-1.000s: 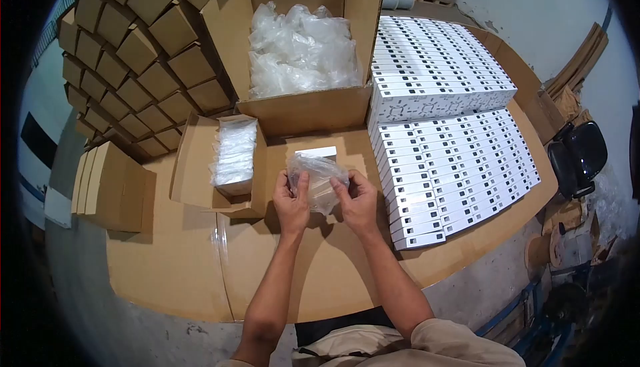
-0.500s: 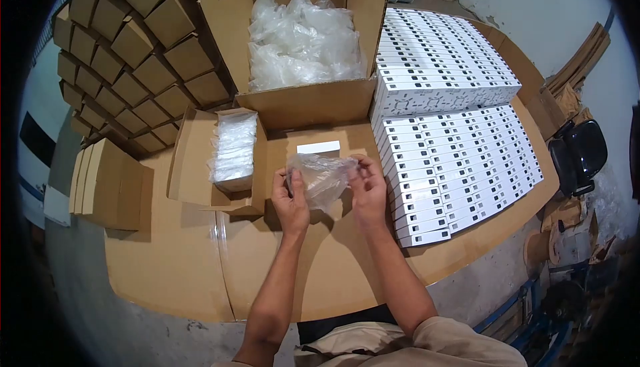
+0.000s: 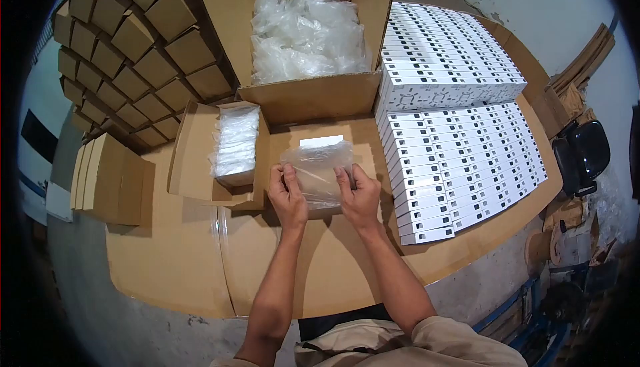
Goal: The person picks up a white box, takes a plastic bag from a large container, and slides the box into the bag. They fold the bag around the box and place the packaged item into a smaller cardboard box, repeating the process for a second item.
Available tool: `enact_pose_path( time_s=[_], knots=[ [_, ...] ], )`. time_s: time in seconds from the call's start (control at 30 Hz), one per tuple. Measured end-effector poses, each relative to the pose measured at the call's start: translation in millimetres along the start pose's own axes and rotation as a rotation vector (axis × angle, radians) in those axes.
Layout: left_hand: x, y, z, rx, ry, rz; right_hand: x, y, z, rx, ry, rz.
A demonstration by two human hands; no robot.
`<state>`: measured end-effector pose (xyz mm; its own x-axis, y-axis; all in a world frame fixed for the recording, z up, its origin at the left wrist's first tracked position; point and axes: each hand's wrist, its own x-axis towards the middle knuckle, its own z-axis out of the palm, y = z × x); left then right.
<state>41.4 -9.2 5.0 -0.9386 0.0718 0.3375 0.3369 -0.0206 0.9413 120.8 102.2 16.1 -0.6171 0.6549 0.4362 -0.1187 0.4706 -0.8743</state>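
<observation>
A clear plastic bag [image 3: 316, 179] is stretched flat between my two hands above the cardboard-covered table. My left hand [image 3: 288, 192] pinches its left side, and my right hand [image 3: 359, 195] pinches the right side, thumbs on top. Just beyond the bag lies a small white box [image 3: 321, 142], its near part hidden behind the plastic. To the left of my left hand stands an open carton [image 3: 260, 167] with a row of plastic-wrapped white packs [image 3: 237, 142] inside.
A large open carton [image 3: 310, 98] full of loose clear bags [image 3: 307, 37] stands at the back. Stacked white boxes [image 3: 460, 167] fill the right side. Closed brown cartons [image 3: 117, 180] stand at left, before a high wall of brown boxes [image 3: 143, 47]. A black chair [image 3: 583, 154] is beyond the table's right edge.
The crumpled bag has been spread out flat between my hands. My right hand has shifted slightly left and now grips the bag's side. The view has tilted a little.
</observation>
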Motion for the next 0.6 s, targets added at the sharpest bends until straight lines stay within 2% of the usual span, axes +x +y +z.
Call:
enact_pose_path(
  time_s=[0.1,0.2,0.4,0.5,0.6],
  knots=[
    [0,-4,0,0.015,0.021,0.011,0,4,-3,-0.066,0.023,0.042],
    [2,0,-2,-0.014,0.042,-0.031,1,7,-6,0.050,-0.051,0.188],
    [4,-3,-3,0.034,0.112,0.022,8,16,-17,0.636,-0.329,0.420],
    [6,-8,-1,0.055,0.152,0.074,10,5,-28,0.637,-0.508,0.485],
    [8,-6,-3,0.069,0.159,0.059,9,11,-28,0.789,-0.547,0.508]
  ],
)
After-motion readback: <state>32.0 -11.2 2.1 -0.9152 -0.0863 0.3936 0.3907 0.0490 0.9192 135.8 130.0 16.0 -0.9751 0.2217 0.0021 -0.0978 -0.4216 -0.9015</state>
